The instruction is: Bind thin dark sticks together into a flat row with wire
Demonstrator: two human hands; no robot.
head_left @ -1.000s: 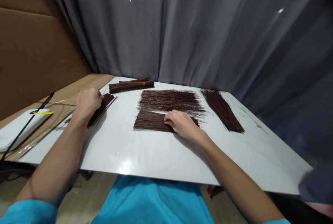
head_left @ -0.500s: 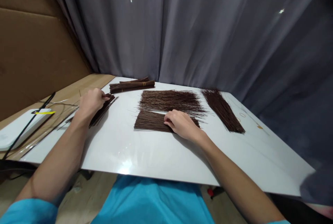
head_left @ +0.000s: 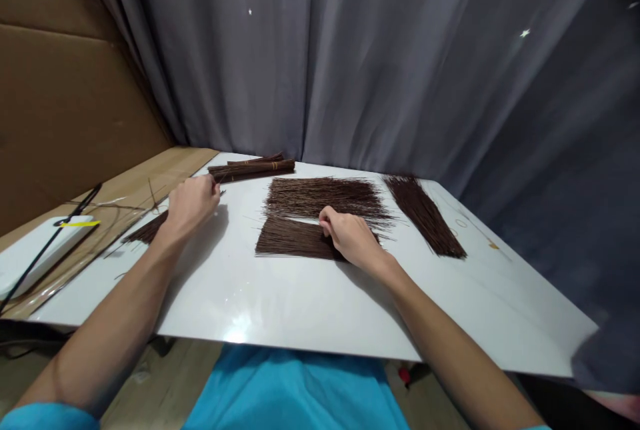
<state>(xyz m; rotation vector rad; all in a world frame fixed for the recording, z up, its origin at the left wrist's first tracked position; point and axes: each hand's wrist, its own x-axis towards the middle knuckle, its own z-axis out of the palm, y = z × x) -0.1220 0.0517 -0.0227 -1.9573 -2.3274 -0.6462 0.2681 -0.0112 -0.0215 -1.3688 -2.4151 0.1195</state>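
My left hand [head_left: 193, 202] is closed in a pinch above the left of the table. Beneath and behind it lies a pile of thin dark-brown sticks [head_left: 146, 229], partly covered by my wrist. What its fingertips hold is too small to make out. My right hand [head_left: 353, 237] is also pinched, over the right part of the near pile of thin brown sticks [head_left: 287, 238]. Whether a stick is between those fingers does not show. Just behind lies a wider, looser pile of sticks [head_left: 325, 195], its ends uneven.
Tied bundles of sticks [head_left: 257, 169] lie at the back left. Another stick pile [head_left: 425, 217] slants at the right, near small rings [head_left: 461, 223]. A white device [head_left: 37, 250] with a black strap and yellow tie sits left on cardboard [head_left: 125, 183]. A grey curtain [head_left: 350, 70] hangs behind the white table [head_left: 280, 303].
My left hand has lifted off the left pile and moved right, baring more of its sticks. My right hand has risen slightly above the near pile. The view has shifted a little.
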